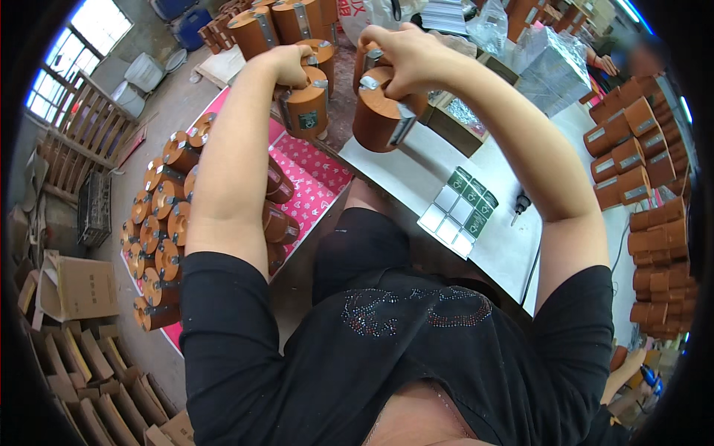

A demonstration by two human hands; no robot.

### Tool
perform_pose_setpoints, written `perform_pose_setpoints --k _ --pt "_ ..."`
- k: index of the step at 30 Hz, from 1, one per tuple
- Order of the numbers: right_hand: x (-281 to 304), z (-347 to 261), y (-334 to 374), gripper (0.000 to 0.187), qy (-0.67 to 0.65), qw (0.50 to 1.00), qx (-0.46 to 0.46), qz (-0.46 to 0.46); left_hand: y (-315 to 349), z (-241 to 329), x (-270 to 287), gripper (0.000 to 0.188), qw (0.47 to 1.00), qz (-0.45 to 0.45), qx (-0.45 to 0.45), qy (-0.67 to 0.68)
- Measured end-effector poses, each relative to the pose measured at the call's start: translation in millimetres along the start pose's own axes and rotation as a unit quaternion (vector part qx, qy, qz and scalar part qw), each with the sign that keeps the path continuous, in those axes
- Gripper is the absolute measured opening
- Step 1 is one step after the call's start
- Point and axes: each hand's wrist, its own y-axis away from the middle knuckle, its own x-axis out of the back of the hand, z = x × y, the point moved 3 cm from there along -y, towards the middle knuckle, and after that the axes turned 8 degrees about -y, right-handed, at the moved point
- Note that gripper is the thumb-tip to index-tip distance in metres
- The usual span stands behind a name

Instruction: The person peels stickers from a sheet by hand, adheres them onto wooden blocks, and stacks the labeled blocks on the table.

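My left hand (286,63) is closed over the top edge of an orange-brown cylinder (316,100), which has a metal strip and a dark green sticker on its side. Beside it, my right hand (409,59) grips a second orange-brown cylinder (375,128) from above, the thumb at its top opening. That one has a metal strip down its side, and it stands at the white table's corner. Some fingertips of both hands are hidden behind the cylinders. A sheet of green and white stickers (461,212) lies on the white table (431,160) to the right.
Right of the stickers is a black driver tool (523,201) with a cord. A wooden box (455,126) of small parts sits behind. More cylinders (160,215) lie on a pink patterned sheet (316,160) at left; others are stacked at right (628,149). Cardboard boxes (78,286) stand lower left.
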Motion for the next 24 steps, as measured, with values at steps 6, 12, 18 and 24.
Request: perform_pose_setpoints --k 6,12,18,24 --pt "-30.2 -3.7 -42.9 0.07 0.027 0.999 -0.023 -0.033 26.2 4.5 -13.2 0.071 0.985 -0.005 0.131 0.112" --pt "-59.2 18.9 -79.7 0.065 0.006 0.998 0.005 -0.069 30.2 -2.5 -16.8 0.072 0.965 0.016 0.188 0.179" --pt "-89.2 41.8 -106.0 0.067 0.009 0.995 0.003 -0.096 10.3 -7.8 -37.6 0.07 0.966 0.045 0.168 0.192" --pt "-85.2 43.3 -112.6 0.063 0.035 0.992 0.011 -0.118 9.0 -3.7 -36.7 0.069 0.964 0.053 0.18 0.189"
